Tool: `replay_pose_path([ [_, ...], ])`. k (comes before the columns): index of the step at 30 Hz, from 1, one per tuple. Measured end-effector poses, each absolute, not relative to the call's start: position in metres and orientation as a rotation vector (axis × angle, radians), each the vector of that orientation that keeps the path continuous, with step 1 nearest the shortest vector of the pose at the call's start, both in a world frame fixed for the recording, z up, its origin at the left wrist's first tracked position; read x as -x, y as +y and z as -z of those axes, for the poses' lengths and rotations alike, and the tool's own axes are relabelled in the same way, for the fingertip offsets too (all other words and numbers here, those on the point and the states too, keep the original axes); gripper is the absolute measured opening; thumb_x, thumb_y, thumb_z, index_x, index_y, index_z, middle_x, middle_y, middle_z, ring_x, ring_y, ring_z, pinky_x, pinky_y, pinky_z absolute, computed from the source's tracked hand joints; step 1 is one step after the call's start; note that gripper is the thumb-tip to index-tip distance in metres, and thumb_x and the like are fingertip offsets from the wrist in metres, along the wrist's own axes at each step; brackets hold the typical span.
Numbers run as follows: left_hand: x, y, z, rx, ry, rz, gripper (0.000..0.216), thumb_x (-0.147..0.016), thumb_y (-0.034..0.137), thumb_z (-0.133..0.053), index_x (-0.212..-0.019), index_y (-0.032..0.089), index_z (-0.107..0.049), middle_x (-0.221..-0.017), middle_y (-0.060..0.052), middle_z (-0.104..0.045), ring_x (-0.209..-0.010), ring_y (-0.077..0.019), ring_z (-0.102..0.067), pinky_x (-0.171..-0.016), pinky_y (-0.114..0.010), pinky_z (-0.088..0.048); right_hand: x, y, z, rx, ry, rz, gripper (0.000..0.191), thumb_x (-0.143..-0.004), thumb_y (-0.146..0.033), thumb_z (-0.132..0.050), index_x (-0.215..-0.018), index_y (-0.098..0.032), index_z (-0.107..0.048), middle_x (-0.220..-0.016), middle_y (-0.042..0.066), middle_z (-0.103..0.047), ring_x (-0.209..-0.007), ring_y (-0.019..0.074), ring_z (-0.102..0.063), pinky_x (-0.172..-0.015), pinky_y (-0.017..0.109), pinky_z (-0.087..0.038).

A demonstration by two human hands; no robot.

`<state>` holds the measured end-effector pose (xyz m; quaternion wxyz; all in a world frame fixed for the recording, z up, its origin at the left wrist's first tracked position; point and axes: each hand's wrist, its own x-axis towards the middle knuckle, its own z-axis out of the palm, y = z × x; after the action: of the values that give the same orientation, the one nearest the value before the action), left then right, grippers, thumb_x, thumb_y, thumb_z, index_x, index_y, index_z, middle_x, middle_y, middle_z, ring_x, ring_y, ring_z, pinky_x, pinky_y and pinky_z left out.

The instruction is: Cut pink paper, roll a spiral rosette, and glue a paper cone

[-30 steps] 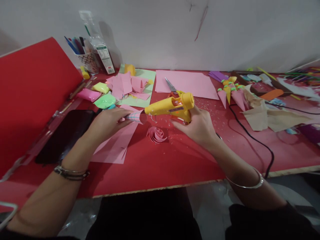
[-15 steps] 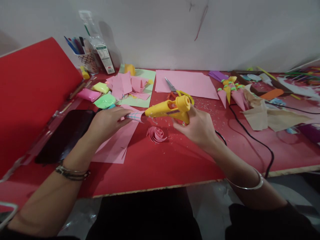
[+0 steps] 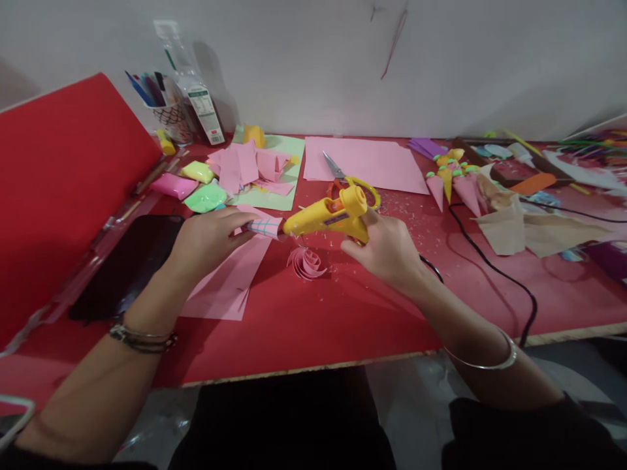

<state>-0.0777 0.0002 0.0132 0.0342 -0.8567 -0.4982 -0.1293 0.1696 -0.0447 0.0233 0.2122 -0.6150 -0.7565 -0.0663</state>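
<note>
Between the fingers of my left hand (image 3: 208,238) is a rolled pink paper cone (image 3: 265,226) with blue grid lines, its wide end facing right. My right hand (image 3: 389,251) grips a yellow hot glue gun (image 3: 328,215) by its handle, fingers wrapped around it. The gun's nozzle is at the cone's open end; whether it touches the paper is hidden. Below the gun, a pink paper spiral rose (image 3: 308,263) lies on the red table (image 3: 313,333). Pink paper sheets (image 3: 220,287) lie beneath my left hand.
Scissors (image 3: 335,165) with yellow handles lie behind the gun. A phone (image 3: 130,264) rests at left, near clay packets (image 3: 206,196). A pen cup (image 3: 171,121) and a bottle (image 3: 206,108) stand behind. Small paper cones (image 3: 465,189) and a black cord (image 3: 482,254) are at right.
The glue gun and my right hand have shifted slightly left and down, bringing the nozzle closer to the cone's open end. My left hand has barely moved.
</note>
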Motion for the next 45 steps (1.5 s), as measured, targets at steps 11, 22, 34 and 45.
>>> replay_pose_path([
  [11,0.0772,0.0007,-0.0120,2.676,-1.531,0.473,0.027,-0.082,0.029,-0.041,-0.097,0.017,-0.059,-0.086,-0.005,-0.064,-0.069,-0.0144,-0.056,-0.058,-0.022,-0.037,-0.1677,-0.0435,-0.0274,1.609,-2.061,-0.112,0.018,-0.063,-0.019,-0.044,-0.080,-0.015,-0.051,-0.049,-0.004,-0.042,-0.040,0.0076,-0.031,-0.041,0.022,-0.021],
  [22,0.0792,0.0050,-0.0054,2.627,-1.312,0.662,0.039,-0.083,0.042,-0.032,-0.078,0.019,-0.063,-0.069,-0.003,-0.066,-0.058,-0.0134,-0.057,-0.051,-0.021,-0.037,-0.1680,-0.0410,-0.0259,1.590,-1.913,-0.284,0.011,-0.064,-0.021,-0.046,-0.072,-0.015,-0.049,-0.054,-0.003,-0.045,-0.044,0.0083,-0.039,-0.044,0.022,-0.027],
  [34,0.0782,0.0047,-0.0053,2.619,-1.321,0.646,0.036,-0.082,0.042,-0.037,-0.079,0.017,-0.062,-0.065,-0.004,-0.064,-0.057,-0.0131,-0.055,-0.051,-0.022,-0.036,-0.1681,-0.0443,-0.0246,1.719,-1.894,0.092,0.035,-0.066,-0.035,-0.051,-0.095,-0.015,-0.054,-0.063,0.002,-0.057,-0.051,0.0141,-0.050,-0.047,0.024,-0.030],
  [45,0.0766,0.0018,-0.0096,2.589,-1.486,0.558,0.032,-0.082,0.038,-0.042,-0.083,0.014,-0.063,-0.072,-0.005,-0.066,-0.062,-0.0146,-0.057,-0.054,-0.022,-0.036,-0.1685,-0.0460,-0.0252,1.759,-1.979,0.196,0.030,-0.065,-0.032,-0.049,-0.089,-0.015,-0.054,-0.058,0.000,-0.053,-0.045,0.0101,-0.042,-0.045,0.022,-0.026],
])
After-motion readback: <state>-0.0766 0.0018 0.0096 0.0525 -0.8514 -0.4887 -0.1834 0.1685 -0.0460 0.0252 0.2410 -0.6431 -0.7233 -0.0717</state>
